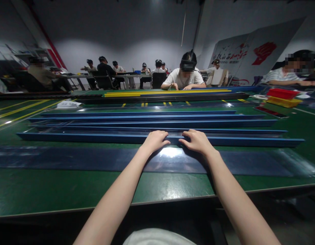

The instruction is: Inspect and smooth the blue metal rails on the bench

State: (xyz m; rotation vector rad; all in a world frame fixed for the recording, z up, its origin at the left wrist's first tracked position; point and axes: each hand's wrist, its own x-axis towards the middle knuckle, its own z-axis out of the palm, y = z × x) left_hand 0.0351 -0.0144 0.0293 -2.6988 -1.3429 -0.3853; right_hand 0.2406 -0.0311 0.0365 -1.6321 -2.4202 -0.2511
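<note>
Long blue rail (96, 137), channel-shaped, hard plastic or metal (can't tell which), lies flat on the counter running left-right and is the nearest of a set. Left hand (155, 140) and right hand (197, 140) both sit on it near its middle, a small gap between them. Fingers of both are curled over the rail's near wall and top edge, palms down, so each hand is closed on it in a light grasp rather than clenched hard. Holding near the centre likely keeps such a long piece balanced and square. Just near of the blue rail, touching or almost touching it, lies a dark blue glossy film strip (57, 160), flat and parallel, with glare right under the hands; it probably lies along the rail because the lengths match. Both rest on the green matte counter (45, 190), whose near edge runs across the bottom. Far of the held rail are more long blue rails (147, 123), side by side and parallel, a few slightly skewed, apparently laid lengthwise to fit the counter. Farther still are long black rails (160, 98) and thin yellow strips (167, 92), grouped by colour. Far right, a red plastic tray (282, 93) sits on a yellow plastic tray (283, 101), well apart from the hands. Far left there is a white crumpled sheet (68, 104), with yellow painted lines (19, 110) on the counter near it. Across the counter sits a seated person in a white shirt (184, 78), hands on the far edge; more seated people behind, too small to detail.
</note>
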